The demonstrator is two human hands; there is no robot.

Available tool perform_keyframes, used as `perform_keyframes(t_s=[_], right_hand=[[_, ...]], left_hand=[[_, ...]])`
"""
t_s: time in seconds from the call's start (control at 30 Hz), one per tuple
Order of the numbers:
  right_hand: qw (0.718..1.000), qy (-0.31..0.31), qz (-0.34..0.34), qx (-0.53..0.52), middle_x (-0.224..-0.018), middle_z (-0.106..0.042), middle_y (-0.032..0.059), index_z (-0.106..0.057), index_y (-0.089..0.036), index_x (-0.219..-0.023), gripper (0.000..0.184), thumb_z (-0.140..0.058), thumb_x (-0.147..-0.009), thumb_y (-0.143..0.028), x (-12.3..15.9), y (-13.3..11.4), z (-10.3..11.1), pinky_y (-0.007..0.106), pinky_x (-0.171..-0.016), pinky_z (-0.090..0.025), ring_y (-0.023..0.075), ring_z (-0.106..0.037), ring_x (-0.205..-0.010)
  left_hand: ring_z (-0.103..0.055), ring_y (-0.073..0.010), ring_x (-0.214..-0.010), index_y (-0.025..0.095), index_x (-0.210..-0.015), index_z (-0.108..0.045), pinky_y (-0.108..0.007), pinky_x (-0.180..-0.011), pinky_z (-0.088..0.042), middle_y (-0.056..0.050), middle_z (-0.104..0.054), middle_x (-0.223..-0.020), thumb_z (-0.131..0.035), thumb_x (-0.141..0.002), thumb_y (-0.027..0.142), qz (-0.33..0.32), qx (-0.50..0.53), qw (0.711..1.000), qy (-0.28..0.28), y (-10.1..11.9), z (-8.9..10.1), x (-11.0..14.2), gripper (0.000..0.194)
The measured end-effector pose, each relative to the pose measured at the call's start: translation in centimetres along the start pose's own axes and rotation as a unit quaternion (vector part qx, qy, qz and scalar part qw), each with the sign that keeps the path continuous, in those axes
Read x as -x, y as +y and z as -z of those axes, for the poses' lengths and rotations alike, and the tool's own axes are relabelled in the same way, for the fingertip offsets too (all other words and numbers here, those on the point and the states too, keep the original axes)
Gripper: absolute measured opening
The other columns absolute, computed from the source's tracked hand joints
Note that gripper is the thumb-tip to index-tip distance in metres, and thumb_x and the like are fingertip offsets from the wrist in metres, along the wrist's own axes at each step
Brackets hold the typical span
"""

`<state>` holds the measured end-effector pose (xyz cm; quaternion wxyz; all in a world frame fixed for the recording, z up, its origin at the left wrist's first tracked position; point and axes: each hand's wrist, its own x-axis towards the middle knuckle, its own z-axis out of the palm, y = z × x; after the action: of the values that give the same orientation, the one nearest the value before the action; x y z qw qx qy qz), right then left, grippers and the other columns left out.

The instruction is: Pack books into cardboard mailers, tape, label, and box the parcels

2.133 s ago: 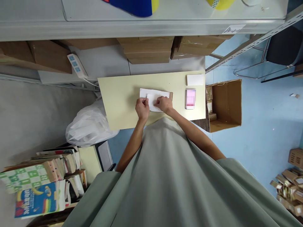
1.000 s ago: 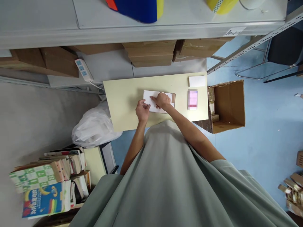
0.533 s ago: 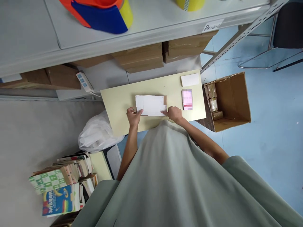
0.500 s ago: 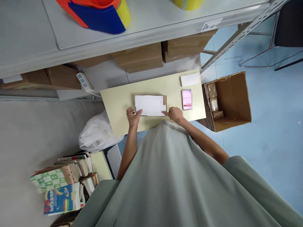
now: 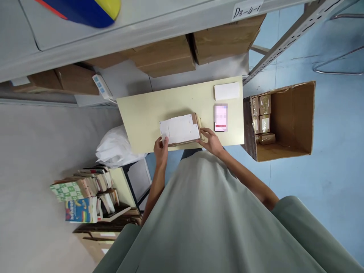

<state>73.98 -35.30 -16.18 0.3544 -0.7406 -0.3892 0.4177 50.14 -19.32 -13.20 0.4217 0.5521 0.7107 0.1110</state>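
Note:
A flat brown cardboard box [image 5: 180, 129] with a white sheet over most of its top is on the cream table, slightly turned, its near side and right end showing. My left hand [image 5: 161, 151] grips its near left corner, thumb on top and fingers curled at the left end. At the right end, my right hand [image 5: 212, 142] pinches the near corner between thumb and fingers. Whether the box is lifted off the table is hard to tell. To the right of it lies a phone [image 5: 221, 117] with a pink screen, and beyond that a white stack of paper [image 5: 226, 91].
The cream table [image 5: 139, 113] stands under a grey shelf [image 5: 148, 28] holding cardboard boxes [image 5: 163, 57] on its lower level. A large open carton [image 5: 292, 117] with several small taped boxes sits at right. A white plastic bag [image 5: 113, 148] and stacked books [image 5: 91, 189] are at left.
The box has turned slightly and tipped, so its brown sides show. My right hand has shifted from the top's near edge to the right end. The camera view has moved too.

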Motion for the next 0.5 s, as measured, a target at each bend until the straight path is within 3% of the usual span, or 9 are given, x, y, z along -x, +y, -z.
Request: perform_keyframes(t_s=[0.13,0.3,0.4,0.5], right_hand=[[0.998,0.043,-0.019,-0.04,-0.139,-0.076,0.0116,-0.084,-0.025,-0.129,0.053,-0.063,-0.107,-0.068,1.4,-1.4,1.9,0.043,-0.107,-0.063,0.031,-0.078,-0.12],[0.997,0.044,-0.058,-0.018,-0.115,-0.083,0.0126,-0.087,-0.02,-0.108,0.062,-0.054,-0.11,-0.072,1.8,-1.6,2.8,0.037,-0.087,-0.061,0.026,-0.081,-0.089],[0.996,0.023,-0.088,0.009,-0.103,-0.083,0.0143,-0.086,-0.019,-0.099,0.064,-0.052,-0.111,-0.072,1.9,-0.5,2.2,0.037,-0.088,-0.059,0.0281,-0.081,-0.087],[0.996,0.016,-0.087,0.014,-0.114,-0.083,0.0167,-0.083,-0.017,-0.113,0.062,-0.053,-0.111,-0.071,2.9,0.4,1.2,0.038,-0.092,-0.059,0.0299,-0.081,-0.096]], left_hand=[[-0.07,-0.0292,-0.134,0.019,-0.138,-0.071,-0.037,-0.111,-0.058,-0.017,-0.073,-0.144,-0.066,-0.099,0.071,-0.022,0.024,0.998,0.053,0.2,-0.1,3.2,0.066],[-0.074,-0.0286,-0.126,0.02,-0.128,-0.075,-0.038,-0.11,-0.058,-0.013,-0.079,-0.131,-0.071,-0.095,0.068,-0.065,0.025,0.996,0.06,0.1,-0.7,5.4,0.059],[-0.075,-0.031,-0.12,0.019,-0.111,-0.079,-0.041,-0.11,-0.058,-0.013,-0.083,-0.119,-0.071,-0.091,0.07,-0.053,0.009,0.998,0.034,-1.0,-1.3,5.8,0.056],[-0.074,-0.0323,-0.124,0.02,-0.112,-0.079,-0.043,-0.11,-0.057,-0.014,-0.083,-0.121,-0.067,-0.092,0.073,-0.034,0.032,0.999,0.029,-2.6,-1.9,6.4,0.058]])
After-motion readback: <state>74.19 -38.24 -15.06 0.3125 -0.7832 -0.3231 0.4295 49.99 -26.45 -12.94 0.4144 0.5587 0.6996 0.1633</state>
